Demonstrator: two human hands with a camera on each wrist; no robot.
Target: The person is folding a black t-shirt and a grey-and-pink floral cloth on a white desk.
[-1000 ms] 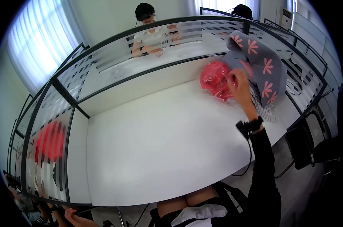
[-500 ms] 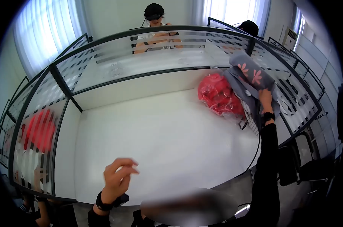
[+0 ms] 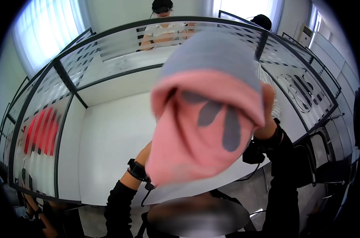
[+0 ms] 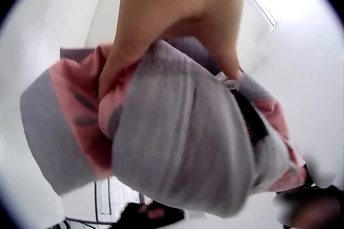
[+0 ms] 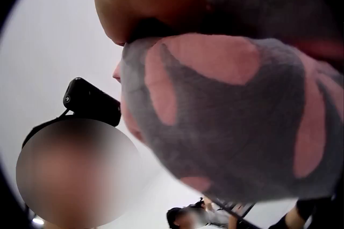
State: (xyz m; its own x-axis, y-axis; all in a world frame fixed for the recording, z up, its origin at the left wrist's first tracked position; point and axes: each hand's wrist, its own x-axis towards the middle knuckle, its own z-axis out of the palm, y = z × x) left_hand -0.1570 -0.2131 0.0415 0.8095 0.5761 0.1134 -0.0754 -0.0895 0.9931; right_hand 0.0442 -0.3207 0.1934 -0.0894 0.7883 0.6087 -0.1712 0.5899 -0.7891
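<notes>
Under everything spreads the white table (image 3: 112,139). Above it, just right of centre, I hold up the pink-and-grey cloth (image 3: 204,119), bunched and sagging. At its eight o'clock my left hand (image 4: 180,11) grips it, thumb and fingers spread around a fold. At three o'clock my right hand (image 3: 268,101) holds its edge, fingertips hidden. Behind, toward two o'clock, shows some striped fabric (image 3: 276,108).

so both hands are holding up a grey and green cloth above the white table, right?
Not quite: the cloth is grey and pink, not grey and green. The head view shows its pink side with grey petal shapes. The rest stands: the left hand and right hand are holding it up above the white table.
</notes>
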